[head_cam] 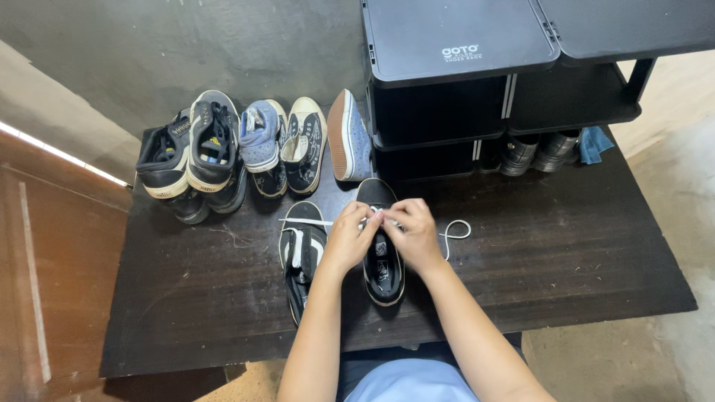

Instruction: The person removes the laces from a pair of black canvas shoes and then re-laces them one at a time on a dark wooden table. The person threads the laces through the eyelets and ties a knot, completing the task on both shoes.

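The black shoe (382, 253) lies on the dark table (566, 253), toe pointing away from us, and both our hands are on its white lace (456, 229). Our left hand (347, 240) and our right hand (414, 234) are close together over the front of the shoe, the fingertips pinching the lace between them. One end of the lace makes a loop to the right. Just left of this shoe is its partner shoe (301, 257), unlaced. Behind them stands a row of other shoes (246, 149), and to the right a black shoe rack (477, 82).
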